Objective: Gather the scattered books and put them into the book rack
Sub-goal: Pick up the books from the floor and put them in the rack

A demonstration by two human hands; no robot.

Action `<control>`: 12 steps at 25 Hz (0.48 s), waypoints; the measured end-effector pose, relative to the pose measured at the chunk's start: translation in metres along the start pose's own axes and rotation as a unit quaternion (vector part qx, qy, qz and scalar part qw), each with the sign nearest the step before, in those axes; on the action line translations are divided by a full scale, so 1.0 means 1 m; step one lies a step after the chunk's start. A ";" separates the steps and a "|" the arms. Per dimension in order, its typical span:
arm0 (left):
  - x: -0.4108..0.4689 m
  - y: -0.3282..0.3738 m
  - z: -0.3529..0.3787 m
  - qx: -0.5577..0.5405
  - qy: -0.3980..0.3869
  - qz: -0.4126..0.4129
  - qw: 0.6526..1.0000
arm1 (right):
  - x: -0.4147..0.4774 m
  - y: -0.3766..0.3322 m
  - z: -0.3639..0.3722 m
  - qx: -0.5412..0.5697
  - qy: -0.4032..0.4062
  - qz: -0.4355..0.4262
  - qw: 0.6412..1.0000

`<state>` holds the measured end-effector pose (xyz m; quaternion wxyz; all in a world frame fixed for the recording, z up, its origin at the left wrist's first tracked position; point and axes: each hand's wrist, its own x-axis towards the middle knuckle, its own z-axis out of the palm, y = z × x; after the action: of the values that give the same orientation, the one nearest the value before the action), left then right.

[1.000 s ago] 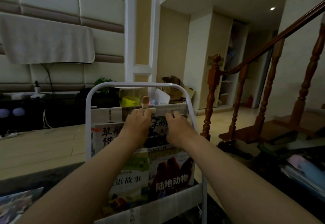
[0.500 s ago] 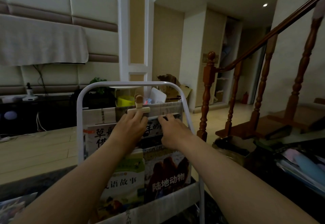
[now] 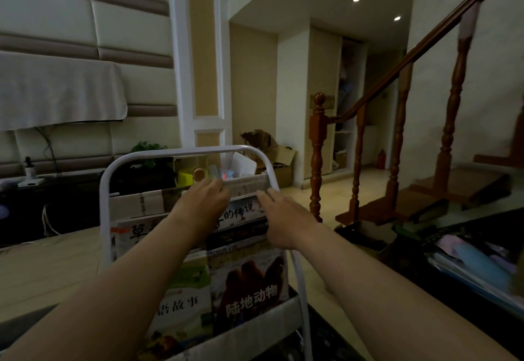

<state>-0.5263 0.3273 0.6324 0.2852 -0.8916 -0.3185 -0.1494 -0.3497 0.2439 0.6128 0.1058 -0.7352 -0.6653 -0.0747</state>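
Nearest the camera, both bare forearms reach forward over the book rack [image 3: 107, 190], a white tube frame with cloth pockets. In its lower pocket stand two books side by side: a green story book [image 3: 184, 304] on the left and a brown animal book [image 3: 252, 284] touching it on the right. Above and behind them, the upper pocket holds a white book with large black characters [image 3: 133, 231] on the left and a pale legend book [image 3: 241, 213] on the right, both partly hidden by the arms.

The right hand [image 3: 280, 219] lies flat with its fingers straight, the tips touching the lower edge of the newspaper-print cloth band [image 3: 246, 187] at the rack's top. The left hand [image 3: 204, 202] rests its fingertips on the same band; it is blurred and the thumb is hidden, so it cannot be told whether it pinches the cloth. Just above those fingers a wooden clip [image 3: 199, 175] sticks up from the band.

To the right, a blurred pile of books and papers [image 3: 467, 255] lies on a dark surface, well apart from the rack. Beyond the rack stand cardboard boxes [image 3: 272, 151], a wooden stair railing [image 3: 317, 139] and a cloth-covered screen [image 3: 56, 91] on the wall.
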 end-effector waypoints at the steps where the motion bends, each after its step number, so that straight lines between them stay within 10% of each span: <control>1: 0.006 0.009 -0.007 -0.020 0.009 -0.006 1.000 | -0.006 0.008 -0.005 0.000 0.009 0.002 1.000; 12: 0.089 0.206 -0.032 -0.134 0.036 0.099 0.985 | -0.115 0.163 -0.030 0.020 0.055 0.132 0.990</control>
<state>-0.3276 0.2203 0.6122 0.1876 -0.9429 -0.1955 -0.1938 -0.1989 0.1109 0.6038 0.1662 -0.8090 -0.5571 -0.0873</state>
